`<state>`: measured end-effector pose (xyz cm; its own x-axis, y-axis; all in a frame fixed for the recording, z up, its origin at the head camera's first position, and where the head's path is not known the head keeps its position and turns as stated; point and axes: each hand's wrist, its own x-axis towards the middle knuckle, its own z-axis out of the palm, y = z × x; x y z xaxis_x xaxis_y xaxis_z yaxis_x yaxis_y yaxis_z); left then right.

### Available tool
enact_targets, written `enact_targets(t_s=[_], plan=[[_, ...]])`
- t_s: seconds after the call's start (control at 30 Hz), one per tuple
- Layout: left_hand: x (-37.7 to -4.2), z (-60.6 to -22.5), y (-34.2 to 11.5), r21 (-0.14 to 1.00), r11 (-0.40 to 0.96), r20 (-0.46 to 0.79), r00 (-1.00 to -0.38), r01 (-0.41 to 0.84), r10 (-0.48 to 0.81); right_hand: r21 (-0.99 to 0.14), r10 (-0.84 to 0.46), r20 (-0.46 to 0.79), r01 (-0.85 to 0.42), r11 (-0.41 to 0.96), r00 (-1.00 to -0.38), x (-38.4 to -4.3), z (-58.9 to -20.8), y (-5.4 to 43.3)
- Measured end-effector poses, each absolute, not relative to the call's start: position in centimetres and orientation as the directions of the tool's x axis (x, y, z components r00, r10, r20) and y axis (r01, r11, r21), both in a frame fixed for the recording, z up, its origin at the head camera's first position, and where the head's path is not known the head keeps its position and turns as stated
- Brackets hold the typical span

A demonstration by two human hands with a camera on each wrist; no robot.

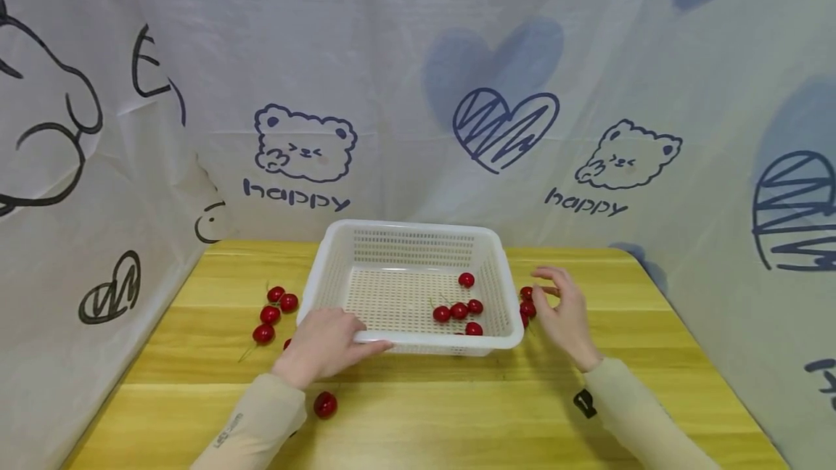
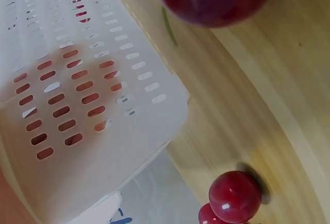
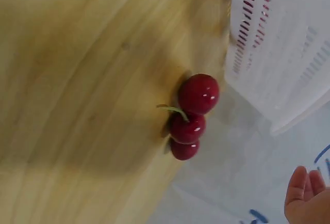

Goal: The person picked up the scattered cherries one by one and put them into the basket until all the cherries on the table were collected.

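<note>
A white plastic basket (image 1: 418, 343) with slotted walls stands on the table, with several red cherries (image 1: 459, 310) in its right half. My left hand (image 1: 326, 343) grips the basket's near left rim; its fingers show through the slotted wall (image 2: 149, 74) in the left wrist view. Just right of the basket, my right hand (image 1: 567, 314) is raised beside three cherries (image 1: 527, 308), its fingers bent a little and nothing between them. Those cherries (image 3: 198, 94) lie apart from the fingertips (image 3: 297, 182) in the right wrist view, one with a green stem.
Several more cherries (image 1: 270, 315) lie left of the basket, one partly hidden behind the left hand. A single cherry (image 1: 325, 405) sits near the left sleeve. The wooden table (image 1: 444, 419) ends at a printed white cloth (image 1: 405, 78) behind and at both sides.
</note>
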<state>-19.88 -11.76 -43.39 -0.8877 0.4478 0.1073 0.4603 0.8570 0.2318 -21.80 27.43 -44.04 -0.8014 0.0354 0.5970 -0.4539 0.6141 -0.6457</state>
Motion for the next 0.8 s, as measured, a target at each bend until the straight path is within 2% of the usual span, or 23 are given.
enact_targets(t_s=[0.2, 0.43, 0.63, 0.8], plan=[[-19.8, -43.3, -12.2, 0.246, 0.857, 0.099, -0.891, 0.453, 0.443, -0.759, 0.137, 0.422, -0.267, 0.594, -0.896, -21.7, -44.1, 28.6], [-19.9, -43.5, -12.4, 0.225, 0.855, 0.123, -0.884, 0.468, 0.452, -0.818, 0.146, 0.277, -0.153, 0.555, -0.950, -21.6, -44.5, 29.7], [-19.9, -43.5, -12.4, 0.234, 0.853, 0.118, -0.885, 0.466, 0.451, -0.823, 0.133, 0.182, -0.077, 0.562, -0.974, -21.6, -44.5, 30.3], [-19.8, -43.5, -12.4, 0.233, 0.852, 0.126, -0.884, 0.468, 0.451, -0.783, 0.078, 0.085, -0.019, 0.621, -0.993, -21.8, -44.5, 30.1]])
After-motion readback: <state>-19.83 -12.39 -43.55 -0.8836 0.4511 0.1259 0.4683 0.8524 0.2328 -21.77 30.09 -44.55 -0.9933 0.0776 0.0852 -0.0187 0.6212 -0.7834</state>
